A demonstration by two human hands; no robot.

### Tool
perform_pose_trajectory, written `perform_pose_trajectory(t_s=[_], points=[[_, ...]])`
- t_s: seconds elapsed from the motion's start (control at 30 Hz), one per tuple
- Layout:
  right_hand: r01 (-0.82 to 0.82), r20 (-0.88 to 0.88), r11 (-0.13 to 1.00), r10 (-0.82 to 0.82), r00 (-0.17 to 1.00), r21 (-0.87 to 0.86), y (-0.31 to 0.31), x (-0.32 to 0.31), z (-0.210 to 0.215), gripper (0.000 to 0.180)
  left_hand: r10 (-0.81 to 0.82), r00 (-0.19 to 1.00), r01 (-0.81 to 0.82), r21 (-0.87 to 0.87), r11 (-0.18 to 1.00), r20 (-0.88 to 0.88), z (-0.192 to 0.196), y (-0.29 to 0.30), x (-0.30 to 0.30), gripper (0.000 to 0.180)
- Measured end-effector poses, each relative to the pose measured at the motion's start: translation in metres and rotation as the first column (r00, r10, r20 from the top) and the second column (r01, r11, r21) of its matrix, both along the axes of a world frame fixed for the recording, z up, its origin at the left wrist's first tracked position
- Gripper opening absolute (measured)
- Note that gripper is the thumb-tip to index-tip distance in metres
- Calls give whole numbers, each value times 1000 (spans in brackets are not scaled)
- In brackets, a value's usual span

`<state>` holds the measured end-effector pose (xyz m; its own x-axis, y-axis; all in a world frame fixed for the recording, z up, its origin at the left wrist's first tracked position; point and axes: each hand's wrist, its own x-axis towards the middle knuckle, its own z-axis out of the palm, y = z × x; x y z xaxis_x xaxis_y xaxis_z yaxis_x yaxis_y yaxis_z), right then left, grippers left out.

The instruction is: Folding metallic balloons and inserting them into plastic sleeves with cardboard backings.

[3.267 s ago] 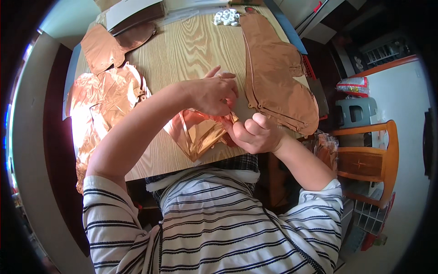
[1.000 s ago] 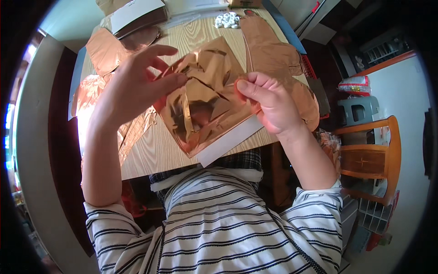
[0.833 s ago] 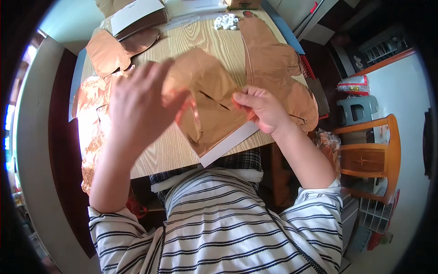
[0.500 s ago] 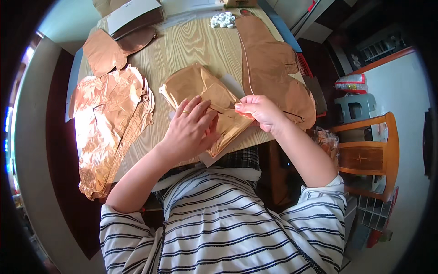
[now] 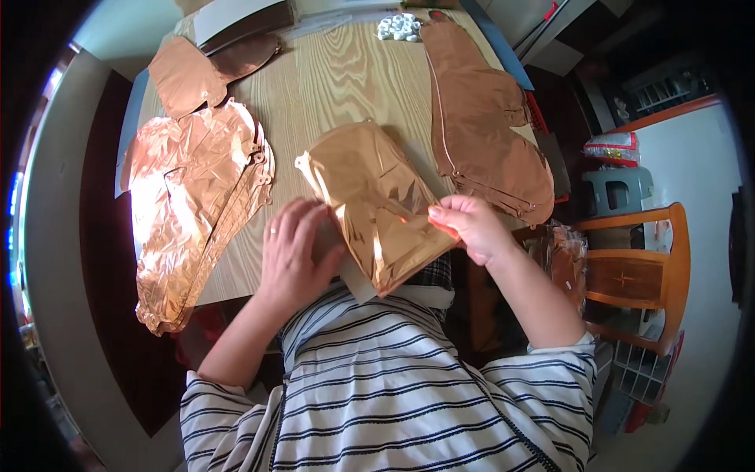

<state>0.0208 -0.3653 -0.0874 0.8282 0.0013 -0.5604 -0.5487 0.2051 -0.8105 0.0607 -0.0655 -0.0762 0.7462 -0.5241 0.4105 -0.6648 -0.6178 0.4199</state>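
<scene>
A folded rose-gold foil balloon (image 5: 366,189) lies in front of me at the table's near edge, with a pale card (image 5: 358,282) partly showing beneath it. My right hand (image 5: 472,228) pinches the balloon's right edge between thumb and fingers; an orange-red glint shows at that grip. Beside the balloon's left edge, my left hand (image 5: 291,248) is curved with its thumb apart from the fingers, and its fingertips are close to the foil. Whether they touch it is hard to make out. A small white tab sticks out at the balloon's upper left corner.
Shiny crumpled foil balloons (image 5: 185,197) lie on the table's left. Flat copper-coloured foil balloons (image 5: 480,110) cover the right side. Small white rolls (image 5: 399,28) sit at the back near a grey box (image 5: 240,23). A wooden chair (image 5: 629,271) stands to the right.
My left hand has moved off the balloon's top to its left edge. The balloon has turned and shifted toward me and right, lying flatter; my right hand keeps its pinch and moved slightly right.
</scene>
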Motion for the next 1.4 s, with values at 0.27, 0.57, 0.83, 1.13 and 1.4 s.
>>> perform_pose_trajectory(t_s=[0.27, 0.57, 0.83, 1.13, 1.4], points=[[73, -24, 995, -71, 997, 67, 38, -51, 1, 17, -152, 420, -596, -398, 697, -895, -37, 49, -116, 23], [65, 12, 997, -65, 998, 30, 56, -76, 7, 19, -796, -11, -759, -513, 400, -605, -44, 37, -104, 34], [181, 178, 961, -220, 959, 210, 78, -58, 49, 18, -723, -81, -609, -540, 581, -686, -43, 51, -126, 35], [130, 58, 991, -132, 990, 30, 74, -110, -6, 18, -819, -87, -702, -549, 454, -567, -45, 56, -131, 37], [132, 18, 991, -132, 991, -30, 88, -111, -7, 19, -707, -17, -722, -481, 498, -708, -36, 33, -119, 46]])
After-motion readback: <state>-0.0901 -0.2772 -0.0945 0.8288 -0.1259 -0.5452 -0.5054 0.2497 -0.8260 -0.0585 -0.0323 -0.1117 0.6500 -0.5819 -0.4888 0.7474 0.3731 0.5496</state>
